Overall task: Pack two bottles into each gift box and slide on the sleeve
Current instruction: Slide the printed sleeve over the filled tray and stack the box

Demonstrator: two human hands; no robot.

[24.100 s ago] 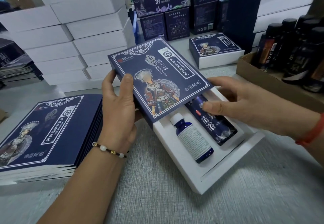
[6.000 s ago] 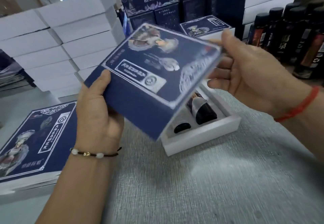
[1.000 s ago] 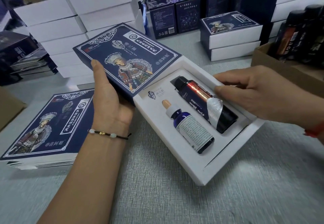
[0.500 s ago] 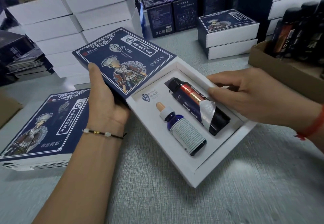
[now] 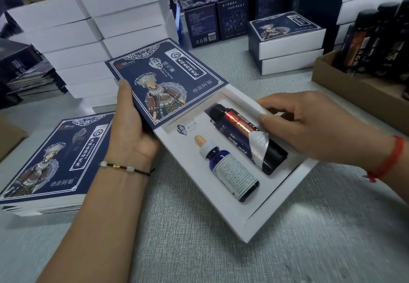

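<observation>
Dark blue printed card sleeve (image 5: 163, 83), held in your left hand (image 5: 130, 127), caps the far end of the white gift box (image 5: 281, 205), whose long side points toward you while your right hand (image 5: 309, 125) fingers curl on its far right rim.

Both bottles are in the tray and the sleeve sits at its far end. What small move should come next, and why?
Probably push the sleeve further over the tray: the left hand grips it, the right hand steadies the tray's edge, and both bottles lie seated but uncovered.
</observation>
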